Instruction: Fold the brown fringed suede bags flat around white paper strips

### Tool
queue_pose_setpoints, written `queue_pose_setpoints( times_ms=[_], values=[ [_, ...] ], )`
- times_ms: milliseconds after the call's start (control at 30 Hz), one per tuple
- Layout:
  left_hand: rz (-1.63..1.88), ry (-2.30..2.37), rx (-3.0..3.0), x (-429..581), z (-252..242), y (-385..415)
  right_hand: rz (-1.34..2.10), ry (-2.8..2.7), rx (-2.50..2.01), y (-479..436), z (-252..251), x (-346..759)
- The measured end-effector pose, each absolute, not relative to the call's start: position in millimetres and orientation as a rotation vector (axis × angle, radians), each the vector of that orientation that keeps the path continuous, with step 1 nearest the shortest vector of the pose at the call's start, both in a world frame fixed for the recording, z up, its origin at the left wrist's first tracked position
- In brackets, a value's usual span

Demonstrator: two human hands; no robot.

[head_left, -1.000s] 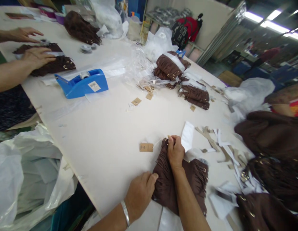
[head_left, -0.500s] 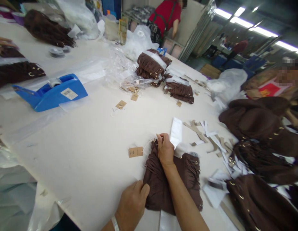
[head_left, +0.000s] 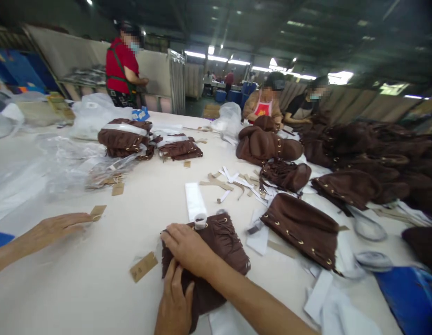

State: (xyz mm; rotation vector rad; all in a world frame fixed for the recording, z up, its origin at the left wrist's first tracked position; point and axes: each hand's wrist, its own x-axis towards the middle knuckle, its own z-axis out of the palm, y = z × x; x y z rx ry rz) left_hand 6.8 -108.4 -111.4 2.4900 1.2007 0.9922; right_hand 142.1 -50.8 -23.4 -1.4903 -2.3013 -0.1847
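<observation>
A dark brown fringed bag (head_left: 216, 260) with gold eyelets lies folded on the table before me. My right hand (head_left: 188, 246) rests on its upper left part, palm down with the fingers stretched out. Just below it, my left hand (head_left: 176, 295) lies against the bag's left edge, fingers extended and touching the brown material. A tan paper tag (head_left: 143, 266) sticks out from the bag's left side onto the table. Beneath the bag runs a white strip (head_left: 195, 200), which shows beyond its top edge.
From the left a co-worker's hand (head_left: 71, 223) reaches to another tag (head_left: 98, 212). Wrapped brown bags (head_left: 125, 139) lie farther back beside clear plastic (head_left: 72, 153). Paper scraps (head_left: 233, 179) and unwrapped bags (head_left: 302, 228) are on the right. Several people stand beyond the table.
My view has swung to the right and up. Both hands now lie flatter on the bag, closer together. A co-worker's hand now reaches in at the left.
</observation>
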Motion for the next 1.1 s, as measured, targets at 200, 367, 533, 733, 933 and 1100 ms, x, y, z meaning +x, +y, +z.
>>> queue_pose_setpoints(
  times_ms=[200, 367, 533, 733, 933, 1100],
  values=[
    [0.77, 1.016, 2.731, 2, -115, -95, -0.314, -1.36, -2.146, -155, -30, 187],
    [0.587, 0.906, 2.883, 3, -106, -88, -0.251, -1.057, -2.465, -165, -77, 207],
    [0.561, 0.866, 2.89, 0, -115, -83, 0.11, -0.965, -2.434, -163, -90, 214],
    [0.552, 0.814, 2.841, -1, -113, -86, 0.482, -0.745, -2.285, -163, -89, 234],
    [0.48, 0.87, 2.73, 2, -96, -97, 0.871, -0.604, -1.886, -196, -77, 264],
    [0.495, 0.849, 2.694, 2, -96, -98, 1.176, -0.416, -1.63, -219, -78, 266]
  ],
)
